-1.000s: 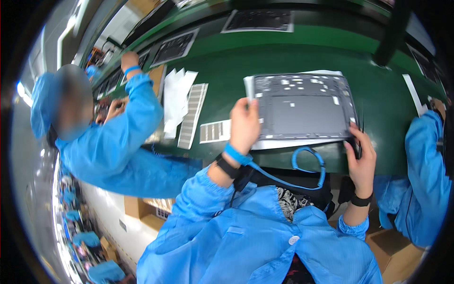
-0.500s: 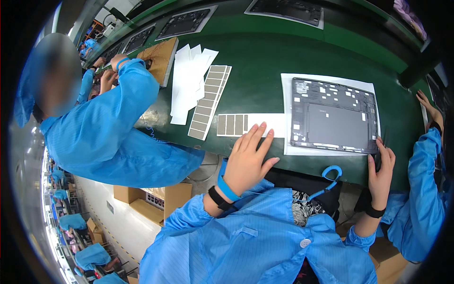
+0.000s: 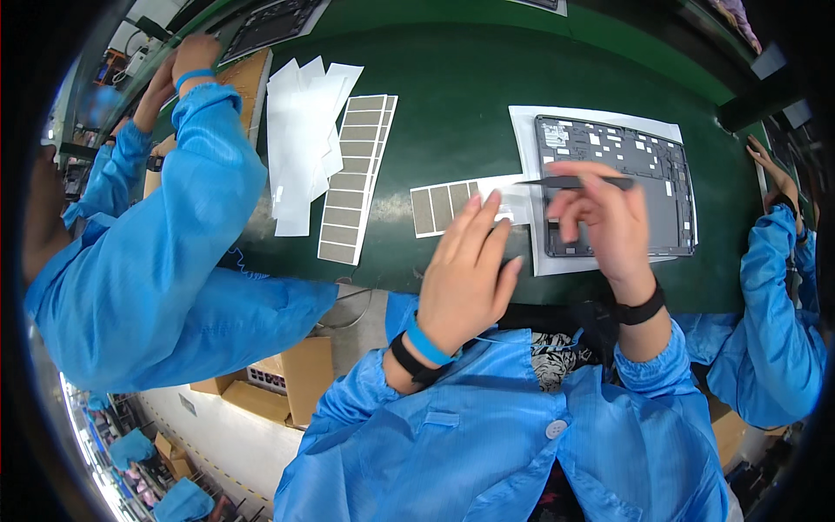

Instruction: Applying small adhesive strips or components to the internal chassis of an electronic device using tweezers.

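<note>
Nearest, lower middle: left hand (image 3: 470,274), palm down, fingers straight and slightly spread, no grasp seen; fingertips over the lower edge of a short label sheet (image 3: 442,209). Sheet lies mid-frame, just up from those fingers, long axis roughly left to right; left hand is the nearer. Right hand (image 3: 609,217), right of centre: fingers curled and closed on slim black tweezers (image 3: 565,183), tip aimed left near the sheet's bare right end; contact cannot be told. Sheet: white liner, matte grey-brown rectangles. Behind the right hand: dark grey device housing (image 3: 661,200), flat, white patches, on white backing paper (image 3: 524,135). Left of centre: long label strip (image 3: 357,183), ladder-like; left of it, overlapping white paper strips (image 3: 300,139). All on a smooth green table (image 3: 461,96). Upper left: dark panel (image 3: 270,24).
</note>
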### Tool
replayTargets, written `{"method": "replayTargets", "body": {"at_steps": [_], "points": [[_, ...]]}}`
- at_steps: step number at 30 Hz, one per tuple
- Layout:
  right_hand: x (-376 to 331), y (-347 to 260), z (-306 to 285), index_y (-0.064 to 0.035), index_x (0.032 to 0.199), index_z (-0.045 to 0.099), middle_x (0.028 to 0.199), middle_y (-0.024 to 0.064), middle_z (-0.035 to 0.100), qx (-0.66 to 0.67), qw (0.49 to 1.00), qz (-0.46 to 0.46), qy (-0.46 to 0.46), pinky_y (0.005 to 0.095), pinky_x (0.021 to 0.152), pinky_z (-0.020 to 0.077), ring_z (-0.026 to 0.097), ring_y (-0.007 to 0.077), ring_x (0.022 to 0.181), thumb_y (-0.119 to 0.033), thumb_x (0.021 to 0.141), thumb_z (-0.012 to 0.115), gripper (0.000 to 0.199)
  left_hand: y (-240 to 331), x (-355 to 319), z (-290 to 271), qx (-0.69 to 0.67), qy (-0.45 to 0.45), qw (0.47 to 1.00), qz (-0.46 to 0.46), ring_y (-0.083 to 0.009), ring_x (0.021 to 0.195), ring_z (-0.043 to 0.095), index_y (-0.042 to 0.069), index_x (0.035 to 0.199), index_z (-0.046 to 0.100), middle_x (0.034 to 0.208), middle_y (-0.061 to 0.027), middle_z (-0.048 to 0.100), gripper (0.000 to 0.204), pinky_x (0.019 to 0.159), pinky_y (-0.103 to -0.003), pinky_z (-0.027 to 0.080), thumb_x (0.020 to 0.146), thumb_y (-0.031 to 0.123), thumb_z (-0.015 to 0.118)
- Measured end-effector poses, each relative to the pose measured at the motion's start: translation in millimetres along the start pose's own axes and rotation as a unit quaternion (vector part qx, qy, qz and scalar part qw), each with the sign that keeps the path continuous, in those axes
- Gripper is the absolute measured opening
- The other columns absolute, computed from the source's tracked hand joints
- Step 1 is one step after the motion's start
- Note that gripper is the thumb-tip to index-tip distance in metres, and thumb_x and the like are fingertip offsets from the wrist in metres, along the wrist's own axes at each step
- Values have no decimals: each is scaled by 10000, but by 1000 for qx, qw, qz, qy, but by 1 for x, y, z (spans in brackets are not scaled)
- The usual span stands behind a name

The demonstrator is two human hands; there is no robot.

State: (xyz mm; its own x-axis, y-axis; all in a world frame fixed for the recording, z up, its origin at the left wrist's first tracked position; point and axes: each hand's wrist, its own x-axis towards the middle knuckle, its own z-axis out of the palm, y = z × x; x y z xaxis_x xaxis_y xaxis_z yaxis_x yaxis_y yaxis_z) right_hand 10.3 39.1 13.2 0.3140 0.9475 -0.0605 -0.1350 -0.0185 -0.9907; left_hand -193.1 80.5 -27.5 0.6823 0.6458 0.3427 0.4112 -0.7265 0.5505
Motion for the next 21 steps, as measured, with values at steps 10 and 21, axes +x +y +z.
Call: {"method": "replayTargets", "body": {"at_steps": [10,21], "points": [[7,16,23,63,949,697,754,71,685,-167,986,-1,-12,215,564,480,638,81,639,-133,953,640,204,-7,-18,-14,121,-54,990,-49,-462,1363,360,169,1376,595,1468,-200,415,605,1095,-572,343,854,454,709],[4,15,39,90,1060,675,793,118,709,-109,994,30,-3,254,637,568,710,144,702,-73,943,623,207,-1,-14,-12,127,-50,989,-54,-467,1342,360,170,1350,618,1445,-214,408,556,1087,-608,324,859,410,720]]}}
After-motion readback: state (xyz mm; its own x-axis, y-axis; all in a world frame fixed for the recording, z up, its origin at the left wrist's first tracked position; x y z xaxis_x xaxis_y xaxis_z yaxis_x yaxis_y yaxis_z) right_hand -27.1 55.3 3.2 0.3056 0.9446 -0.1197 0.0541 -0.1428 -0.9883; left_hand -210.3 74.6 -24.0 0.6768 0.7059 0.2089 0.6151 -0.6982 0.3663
